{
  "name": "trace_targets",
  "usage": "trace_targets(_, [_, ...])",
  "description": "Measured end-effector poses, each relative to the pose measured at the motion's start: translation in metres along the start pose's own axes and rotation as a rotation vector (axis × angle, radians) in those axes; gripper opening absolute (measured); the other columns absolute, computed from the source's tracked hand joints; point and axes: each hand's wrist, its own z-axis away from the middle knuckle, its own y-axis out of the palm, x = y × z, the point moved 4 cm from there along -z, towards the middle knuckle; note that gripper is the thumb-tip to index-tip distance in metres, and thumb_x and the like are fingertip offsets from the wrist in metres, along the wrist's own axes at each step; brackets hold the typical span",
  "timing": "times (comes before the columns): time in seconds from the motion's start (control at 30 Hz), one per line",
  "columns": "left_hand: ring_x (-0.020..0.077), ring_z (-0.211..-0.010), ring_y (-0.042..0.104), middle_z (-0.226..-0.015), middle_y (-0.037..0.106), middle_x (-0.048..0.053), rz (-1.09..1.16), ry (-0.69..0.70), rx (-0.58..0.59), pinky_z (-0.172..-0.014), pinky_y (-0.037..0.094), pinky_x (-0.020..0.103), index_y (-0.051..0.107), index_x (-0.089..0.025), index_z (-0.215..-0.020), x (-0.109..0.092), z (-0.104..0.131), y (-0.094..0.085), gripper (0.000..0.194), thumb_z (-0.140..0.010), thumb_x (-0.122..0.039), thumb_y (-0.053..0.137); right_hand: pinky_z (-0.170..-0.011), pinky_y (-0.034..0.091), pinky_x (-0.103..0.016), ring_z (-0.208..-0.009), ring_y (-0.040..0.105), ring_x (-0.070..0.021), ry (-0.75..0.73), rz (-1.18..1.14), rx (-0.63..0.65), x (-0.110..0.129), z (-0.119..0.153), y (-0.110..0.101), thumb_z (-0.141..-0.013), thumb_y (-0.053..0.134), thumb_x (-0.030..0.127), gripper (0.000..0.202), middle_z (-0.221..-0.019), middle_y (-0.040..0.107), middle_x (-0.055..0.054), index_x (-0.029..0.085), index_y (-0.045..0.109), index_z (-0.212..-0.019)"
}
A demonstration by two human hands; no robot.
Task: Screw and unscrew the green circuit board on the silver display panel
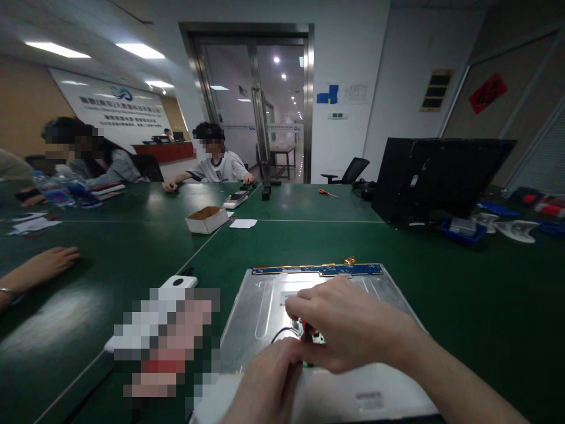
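In front of me lies a flat silver display panel (241,330), with a narrow blue circuit board (318,270) along its far edge. Over its nearer half, my right hand (348,321) is closed around a red-and-black screwdriver (307,331); its lower end is hidden. My left hand (276,368) is bent in close beside it, thumb and fingers drawn together near the tool's foot. What those fingers hold, if anything, cannot be seen. A small green board (318,338) and a thin black cable (282,333) show between the hands.
A white power strip (179,282) lies left of the panel, beside a blurred-out patch. Further off are an open cardboard box (206,221), an orange screwdriver (326,192) and a black monitor (436,176). A co-worker's hand (53,259) rests at left; another person (216,162) sits opposite.
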Motion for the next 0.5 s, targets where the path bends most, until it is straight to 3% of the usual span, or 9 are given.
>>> trace_targets(0.17, [0.0206,-0.07,0.064,-0.082,0.066,0.003,-0.032,-0.055,0.045,-0.059,0.047,0.028,0.051,-0.022,-0.091,0.0004,0.0004,0.0003,0.014,-0.086,-0.012,0.042,-0.047,0.025,-0.027,-0.066,0.055,-0.0144,-0.025,-0.036,0.031,0.0048,0.0016,-0.0048,-0.078,0.058,0.022,0.02,-0.088,0.066,-0.003,0.017,0.053,-0.097])
trace_targets(0.3, [0.019,-0.067,0.063,-0.078,0.064,0.002,-0.061,-0.016,0.001,-0.061,0.048,0.027,0.051,-0.023,-0.094,-0.0005,0.0006,0.0003,0.018,-0.086,-0.01,0.041,-0.048,0.02,-0.029,-0.063,0.057,-0.0142,0.042,0.028,0.006,0.0013,-0.0025,-0.0017,-0.087,0.057,0.031,0.015,-0.081,0.068,-0.002,0.019,0.055,-0.095])
trace_targets(0.4, [0.0187,-0.071,0.064,-0.082,0.065,0.003,-0.055,-0.008,-0.008,-0.065,0.049,0.027,0.051,-0.023,-0.1,0.0005,0.0011,0.0007,0.022,-0.085,-0.01,0.042,-0.048,0.02,-0.029,-0.06,0.058,-0.0151,0.054,0.042,0.031,-0.0013,-0.0024,0.0,-0.089,0.056,0.04,0.021,-0.074,0.068,-0.001,0.019,0.057,-0.091])
trace_targets(0.5, [0.0195,-0.074,0.065,-0.085,0.066,0.004,-0.023,-0.028,0.016,-0.064,0.049,0.027,0.051,-0.023,-0.096,0.0021,0.0014,0.0015,0.018,-0.087,-0.011,0.041,-0.048,0.024,-0.028,-0.065,0.059,-0.016,0.0,-0.02,0.036,0.0014,0.0006,-0.0032,-0.085,0.058,0.034,0.019,-0.082,0.068,-0.002,0.019,0.056,-0.097])
